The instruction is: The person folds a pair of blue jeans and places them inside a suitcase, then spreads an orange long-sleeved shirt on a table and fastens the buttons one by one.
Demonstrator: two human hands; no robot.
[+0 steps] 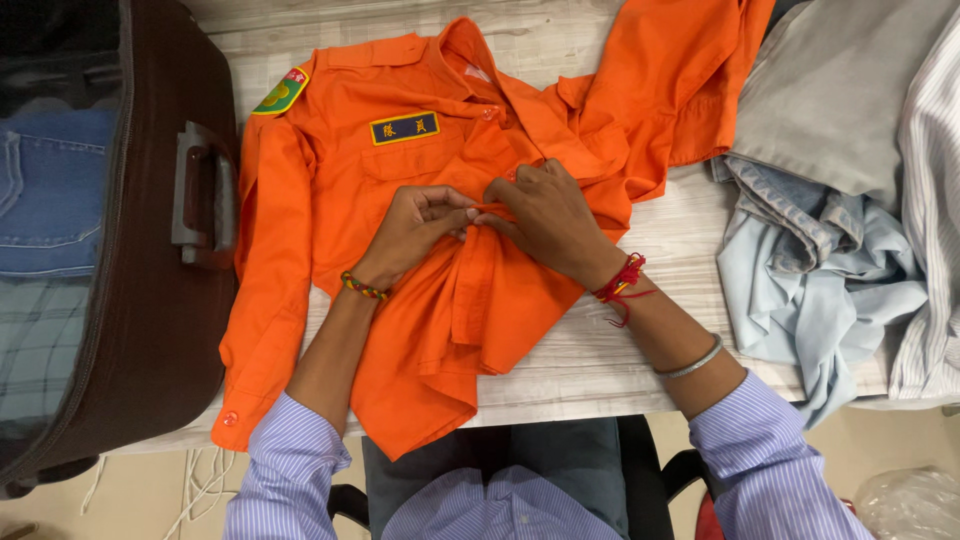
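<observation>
left hand (415, 225) grip pinching orange cotton shirt (330, 200) placket | right hand (545, 220) grip pinching same

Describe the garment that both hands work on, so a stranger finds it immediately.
On the pale wooden table, between the brown suitcase and the pile of grey and blue clothes, lies an orange uniform shirt. Only it is bright orange, with chest and shoulder patches.
</observation>
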